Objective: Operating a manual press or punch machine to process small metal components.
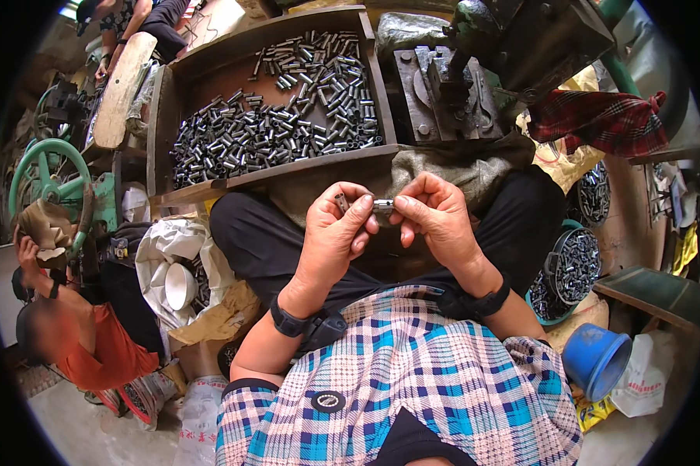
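In front of my lap, my left hand and my right hand pinch a short shiny metal tube from its two ends, thumbs against fingers. A second small metal tube shows in the curled fingers of my left hand. Just beyond my hands stands a shallow wooden tray. Many short metal tubes like the held one lie loose in it, heaped at the near side and the far right.
Right of the tray is a dark metal press. Tubs of small metal parts and a blue bucket stand at my right. A sack with a white bowl is at my left, near a person in orange and a green handwheel.
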`<act>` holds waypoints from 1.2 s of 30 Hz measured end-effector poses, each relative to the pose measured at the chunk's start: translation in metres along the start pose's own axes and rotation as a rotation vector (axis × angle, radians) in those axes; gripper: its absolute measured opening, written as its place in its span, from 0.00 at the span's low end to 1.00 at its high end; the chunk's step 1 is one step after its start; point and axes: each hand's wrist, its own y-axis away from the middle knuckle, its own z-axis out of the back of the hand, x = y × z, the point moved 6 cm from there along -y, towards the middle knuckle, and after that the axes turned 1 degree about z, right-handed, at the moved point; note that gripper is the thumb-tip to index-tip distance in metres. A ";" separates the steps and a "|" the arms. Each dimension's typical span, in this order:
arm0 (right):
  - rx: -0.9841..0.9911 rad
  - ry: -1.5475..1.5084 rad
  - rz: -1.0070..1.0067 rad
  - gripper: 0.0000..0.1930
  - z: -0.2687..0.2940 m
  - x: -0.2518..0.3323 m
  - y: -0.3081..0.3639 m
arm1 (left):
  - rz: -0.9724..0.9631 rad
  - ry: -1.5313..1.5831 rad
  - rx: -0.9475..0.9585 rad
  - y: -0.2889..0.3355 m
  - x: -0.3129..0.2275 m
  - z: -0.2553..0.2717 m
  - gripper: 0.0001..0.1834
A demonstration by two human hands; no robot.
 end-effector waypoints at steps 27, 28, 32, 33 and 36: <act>-0.029 0.375 0.019 0.15 0.003 0.008 0.000 | -0.028 0.023 0.048 -0.024 0.005 0.001 0.09; -0.071 0.382 -0.025 0.15 0.006 0.009 -0.001 | 0.019 0.142 -0.064 -0.029 0.006 0.008 0.09; 0.107 0.522 0.048 0.12 -0.011 0.013 -0.001 | 0.012 0.080 -0.031 -0.046 0.010 -0.009 0.12; 0.079 0.537 0.079 0.12 -0.011 0.014 -0.002 | 0.037 0.174 -0.026 -0.048 0.013 -0.013 0.12; 0.058 0.548 0.073 0.11 -0.009 0.009 -0.004 | -0.070 -0.021 -0.004 -0.057 0.011 -0.027 0.09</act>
